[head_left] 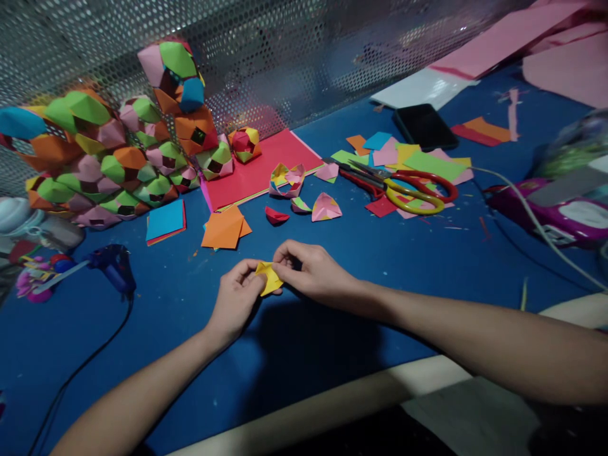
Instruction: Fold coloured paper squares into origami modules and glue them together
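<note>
A small piece of yellow folded paper [269, 278] is held between both hands, just above the blue table [190, 354]. My left hand [239, 294] pinches its left side, thumb on top. From the right, my right hand [311, 269] grips the upper right edge with thumb and fingertips. Beyond the hands lie a red folded paper piece [277, 216], a green and pink piece [301, 204] and a larger pink one [326, 208]. Farther back sits a partly joined pink and yellow paper ring [286, 180]. Orange paper squares [223, 229] rest left of these.
Folded paper balls [114, 168] are stacked against the perforated metal panel [285, 69]. Two pairs of scissors [403, 190] lie on paper scraps near a phone [424, 126]. A blue glue gun [113, 269] with a cord is at left. Blue squares [166, 220] lie nearby.
</note>
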The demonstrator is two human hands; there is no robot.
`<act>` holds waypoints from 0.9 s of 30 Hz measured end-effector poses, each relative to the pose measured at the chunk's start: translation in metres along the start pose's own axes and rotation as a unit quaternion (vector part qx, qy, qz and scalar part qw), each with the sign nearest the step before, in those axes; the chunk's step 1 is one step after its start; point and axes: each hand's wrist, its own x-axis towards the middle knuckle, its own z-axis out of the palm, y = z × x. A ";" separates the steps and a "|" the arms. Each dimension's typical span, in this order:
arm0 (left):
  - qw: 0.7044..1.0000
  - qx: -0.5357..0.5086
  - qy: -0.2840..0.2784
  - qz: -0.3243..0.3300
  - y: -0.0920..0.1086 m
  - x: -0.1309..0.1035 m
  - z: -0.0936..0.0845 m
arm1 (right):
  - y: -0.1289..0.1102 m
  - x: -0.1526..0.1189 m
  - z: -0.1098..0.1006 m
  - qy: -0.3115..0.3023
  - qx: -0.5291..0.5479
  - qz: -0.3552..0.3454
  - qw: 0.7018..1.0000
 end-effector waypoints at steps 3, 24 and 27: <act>1.000 0.004 0.004 -0.002 -0.001 0.000 0.000 | 0.000 0.000 0.000 0.001 -0.006 -0.005 1.000; 0.991 0.128 0.004 0.029 -0.001 -0.001 -0.002 | -0.002 -0.002 -0.001 -0.013 -0.046 -0.049 0.998; 0.989 0.147 -0.015 0.027 -0.001 -0.001 -0.002 | -0.002 -0.002 -0.002 -0.014 -0.057 -0.061 0.996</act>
